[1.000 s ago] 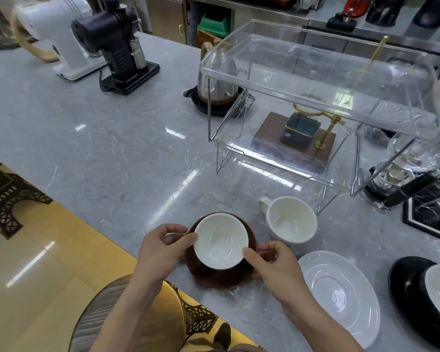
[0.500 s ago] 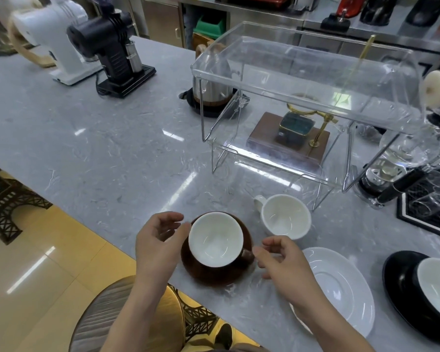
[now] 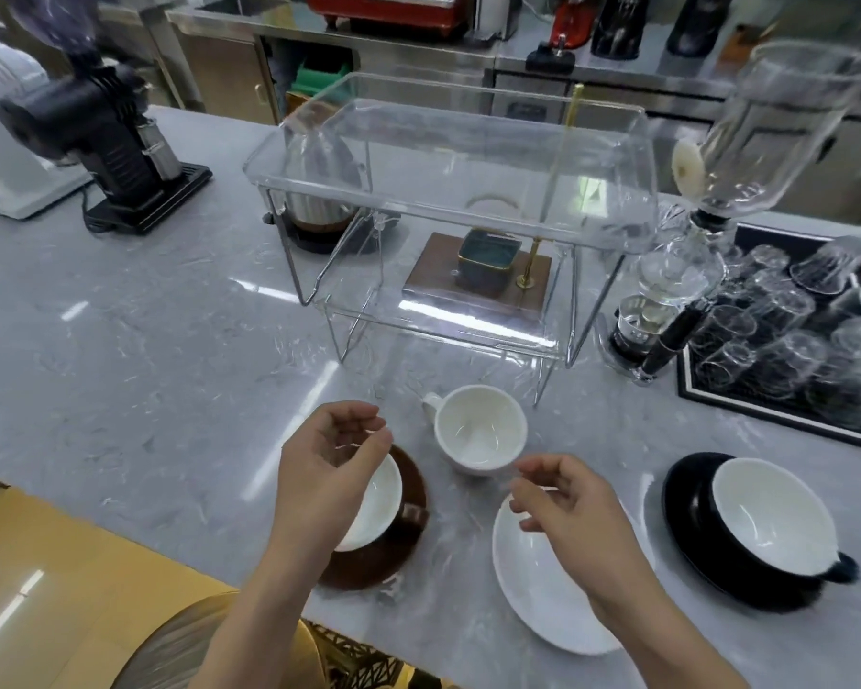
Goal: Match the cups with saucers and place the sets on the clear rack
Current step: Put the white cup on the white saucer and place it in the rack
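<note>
**Now both hands are off the brown set**

Now the brown cup (image 3: 376,504) sits alone on the brown saucer (image 3: 393,549), its handle turned toward the white saucer (image 3: 543,589). A second ago both hands gripped this cup by its rim; half a second ago they were opening away from it. The left hand (image 3: 326,469) hovers above the cup, fingers loosely curled and holding nothing, and hides part of the rim. The right hand (image 3: 572,509) has left the brown set and hangs over the near edge of the white saucer, fingers relaxed and empty too.

To my eye, that release means the first pairing is done: one set is matched but not yet moved. The white cup (image 3: 480,430) stands bare on the counter (image 3: 145,365), just beyond the brown set and still off its saucer, as in both earlier frames. Judging by where the right hand hangs, the white pair looks like the next match.

Right of the white saucer, the black cup (image 3: 771,519) rests on the black saucer (image 3: 692,514), already matched. Beyond the white cup stands the clear rack (image 3: 448,161), both shelves still without any set. The view has also tipped up since earlier, so more of the rack and the glasses (image 3: 791,335) to its right shows.
</note>
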A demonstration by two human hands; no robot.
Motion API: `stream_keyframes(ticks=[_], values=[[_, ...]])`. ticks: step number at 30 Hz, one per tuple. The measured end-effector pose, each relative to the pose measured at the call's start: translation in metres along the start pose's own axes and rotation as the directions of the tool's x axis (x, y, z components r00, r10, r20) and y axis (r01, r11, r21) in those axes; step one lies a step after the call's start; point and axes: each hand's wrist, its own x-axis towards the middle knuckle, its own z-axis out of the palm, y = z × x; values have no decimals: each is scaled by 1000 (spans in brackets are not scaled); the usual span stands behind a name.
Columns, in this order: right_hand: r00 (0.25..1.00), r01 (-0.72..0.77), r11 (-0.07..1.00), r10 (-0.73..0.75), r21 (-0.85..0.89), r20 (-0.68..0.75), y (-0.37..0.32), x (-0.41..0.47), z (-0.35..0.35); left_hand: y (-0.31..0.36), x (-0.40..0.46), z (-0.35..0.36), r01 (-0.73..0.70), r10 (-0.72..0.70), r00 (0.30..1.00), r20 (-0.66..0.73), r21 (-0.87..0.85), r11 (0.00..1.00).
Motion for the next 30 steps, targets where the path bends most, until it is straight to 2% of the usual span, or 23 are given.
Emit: stream_keyframes(ticks=[3, 8, 14, 19, 22, 25, 30], values=[[1000, 17, 1000, -17, -16, -23, 5, 3, -4, 2, 9, 8, -43, 40, 998, 46, 88, 995], [994, 89, 990, -95, -109, -55, 7, 12, -4, 0, 32, 15, -151, 87, 973, 213, 306, 940], [964, 243, 895, -266, -373, -11, 8, 25, -3, -7, 64, 19, -400, 179, 890, 420, 530, 748], [899, 407, 724, -426, -557, 102, 9, 35, -3, -10, 85, 34, -521, 191, 820, 539, 567, 638], [884, 429, 646, -442, -631, 149, 9, 44, 0, -10, 93, 41, -557, 150, 788, 597, 587, 587], [886, 436, 641, -427, -631, 179, 10, 53, 3, -11, 101, 48, -565, 84, 775, 627, 625, 539], [887, 453, 661, -404, -599, 225, 10, 62, 10, -11, 108, 54, -570, 49, 761, 646, 631, 527]])
